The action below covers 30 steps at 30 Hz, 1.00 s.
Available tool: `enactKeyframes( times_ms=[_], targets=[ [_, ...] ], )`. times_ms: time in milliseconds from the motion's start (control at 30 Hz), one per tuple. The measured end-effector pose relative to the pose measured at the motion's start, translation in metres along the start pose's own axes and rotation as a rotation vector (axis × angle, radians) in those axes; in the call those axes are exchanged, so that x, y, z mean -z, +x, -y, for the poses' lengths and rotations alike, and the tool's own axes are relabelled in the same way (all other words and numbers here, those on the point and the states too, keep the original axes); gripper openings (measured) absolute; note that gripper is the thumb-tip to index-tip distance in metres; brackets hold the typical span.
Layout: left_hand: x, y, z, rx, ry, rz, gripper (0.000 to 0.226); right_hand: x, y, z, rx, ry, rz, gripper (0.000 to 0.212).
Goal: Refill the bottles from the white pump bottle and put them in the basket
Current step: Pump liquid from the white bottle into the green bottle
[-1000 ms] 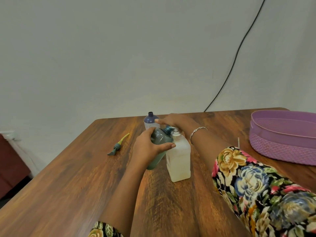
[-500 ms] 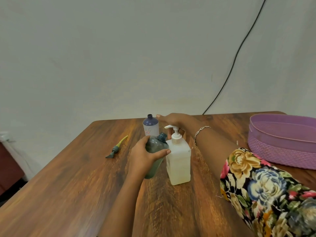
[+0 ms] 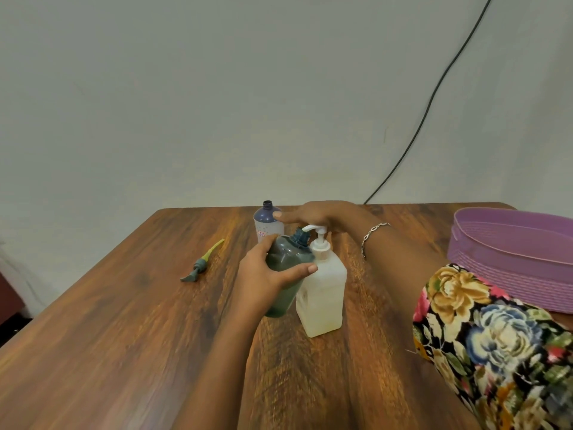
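Observation:
A white pump bottle (image 3: 324,293) stands upright at the middle of the wooden table (image 3: 124,336). My left hand (image 3: 263,274) grips a dark green bottle (image 3: 286,274), tilted so its open neck sits under the pump's nozzle. Flat above the pump head rests my right hand (image 3: 316,214), fingers stretched out and apart. Behind them a purple bottle (image 3: 267,221) stands uncapped. The purple basket (image 3: 514,252) sits at the right edge of the table.
A green and yellow pump cap (image 3: 201,263) lies on the table to the left. A black cable (image 3: 431,100) hangs down the wall behind. My floral sleeve (image 3: 496,342) fills the lower right.
The pump head was pressed down under my right hand a second ago; it has sprung back up, and my right hand now lies flat above it. The green bottle stays at the nozzle.

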<state>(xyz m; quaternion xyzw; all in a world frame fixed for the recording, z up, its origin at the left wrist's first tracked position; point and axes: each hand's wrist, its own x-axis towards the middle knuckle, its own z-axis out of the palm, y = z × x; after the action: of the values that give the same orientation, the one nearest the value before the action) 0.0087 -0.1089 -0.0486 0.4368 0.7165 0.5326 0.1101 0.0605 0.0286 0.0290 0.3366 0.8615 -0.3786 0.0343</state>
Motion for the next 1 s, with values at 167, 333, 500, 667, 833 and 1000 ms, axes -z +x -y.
enactKeyframes(
  times_ms=[167,333,500,667,833,1000],
  targets=[
    [-0.003,-0.005,0.0,0.007,-0.015,0.005,0.07,0.002,-0.001,0.002,-0.012,-0.14,0.001,0.076],
    [-0.001,-0.005,-0.003,0.0,-0.015,0.009,0.07,0.01,-0.007,0.009,-0.05,-0.132,-0.11,0.071],
    [-0.002,-0.005,-0.003,0.005,-0.011,0.015,0.069,-0.001,-0.006,0.007,-0.119,-0.015,-0.016,0.061],
    [-0.001,-0.005,-0.001,-0.011,-0.002,-0.001,0.075,-0.005,0.01,0.004,-0.114,-0.088,0.05,0.044],
    [-0.001,-0.007,0.003,-0.031,0.05,-0.002,0.075,-0.013,0.018,-0.004,-0.095,-0.249,-0.024,0.033],
    [-0.003,-0.007,0.001,-0.021,0.064,0.011,0.078,-0.01,0.018,-0.005,-0.122,-0.039,0.012,0.056]
  ],
)
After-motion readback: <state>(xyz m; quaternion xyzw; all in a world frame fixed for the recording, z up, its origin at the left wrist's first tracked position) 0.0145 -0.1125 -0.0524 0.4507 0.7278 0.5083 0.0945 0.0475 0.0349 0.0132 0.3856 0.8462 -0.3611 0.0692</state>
